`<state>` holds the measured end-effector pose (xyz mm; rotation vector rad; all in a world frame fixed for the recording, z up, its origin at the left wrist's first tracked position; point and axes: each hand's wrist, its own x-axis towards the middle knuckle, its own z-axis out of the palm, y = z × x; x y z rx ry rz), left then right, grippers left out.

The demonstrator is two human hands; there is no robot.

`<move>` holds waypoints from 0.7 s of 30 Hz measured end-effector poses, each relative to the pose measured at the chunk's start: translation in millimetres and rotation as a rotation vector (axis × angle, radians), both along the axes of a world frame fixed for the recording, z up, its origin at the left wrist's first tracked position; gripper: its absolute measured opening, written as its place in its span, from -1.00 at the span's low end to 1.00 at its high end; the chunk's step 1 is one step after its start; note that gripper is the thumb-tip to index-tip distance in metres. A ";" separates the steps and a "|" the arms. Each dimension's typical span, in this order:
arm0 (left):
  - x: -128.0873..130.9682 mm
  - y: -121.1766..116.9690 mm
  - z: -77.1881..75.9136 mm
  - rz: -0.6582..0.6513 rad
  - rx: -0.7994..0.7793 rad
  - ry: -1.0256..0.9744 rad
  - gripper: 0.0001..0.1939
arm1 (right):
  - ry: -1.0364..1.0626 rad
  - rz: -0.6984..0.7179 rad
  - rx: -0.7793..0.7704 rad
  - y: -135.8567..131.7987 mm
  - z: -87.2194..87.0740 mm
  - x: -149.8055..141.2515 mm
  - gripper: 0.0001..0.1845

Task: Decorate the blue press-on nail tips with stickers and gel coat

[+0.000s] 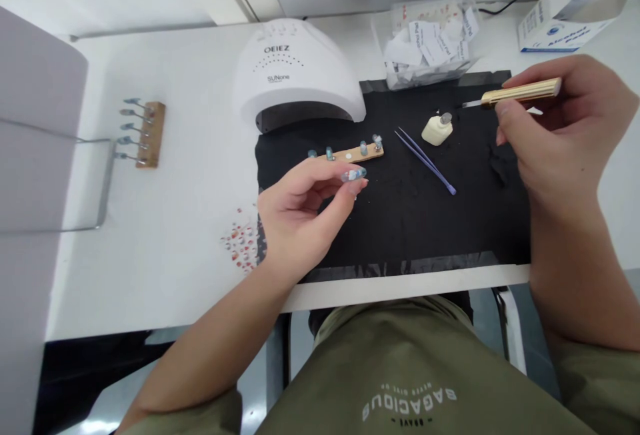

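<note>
Pinched between the thumb and fingers of my left hand (305, 212) is a press-on nail (354, 174) with blue and white decoration. Just behind it lies a wooden nail stand (349, 155) bearing several more decorated nails. My right hand (560, 128), raised at the right, grips a nail polish brush (523, 92) by its gold handle, bristles pointing left. A cream polish bottle (437, 130) with its neck uncapped stands on the black mat (395, 228), left of the brush. Purple tweezers (426, 160) lie between the bottle and the stand.
A white nail lamp (300, 68) stands at the back. Behind the bottle sits a clear box (429, 48) of alcohol pad packets; an alcohol pads carton (570, 15) is at far right. Another nail stand (151, 135) and scattered red-and-white stickers (240, 242) are on the left.
</note>
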<state>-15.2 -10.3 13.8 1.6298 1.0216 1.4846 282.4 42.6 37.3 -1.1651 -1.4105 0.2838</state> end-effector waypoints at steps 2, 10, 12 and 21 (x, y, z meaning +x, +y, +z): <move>-0.2 -0.6 0.2 -0.004 -0.004 0.015 -0.91 | 0.006 0.013 0.004 0.5 -0.8 -0.4 -0.82; 0.4 -2.3 4.0 -0.007 -0.029 -0.003 -0.94 | -0.150 0.102 -0.100 -0.4 -8.5 4.7 -0.87; 0.5 -2.7 5.3 -0.009 -0.040 -0.011 -0.93 | -0.185 0.121 -0.107 0.2 -10.6 6.8 -0.81; -0.5 -3.6 5.8 -0.022 -0.033 -0.014 -0.91 | -0.280 0.088 -0.114 -0.4 -8.6 5.8 -0.80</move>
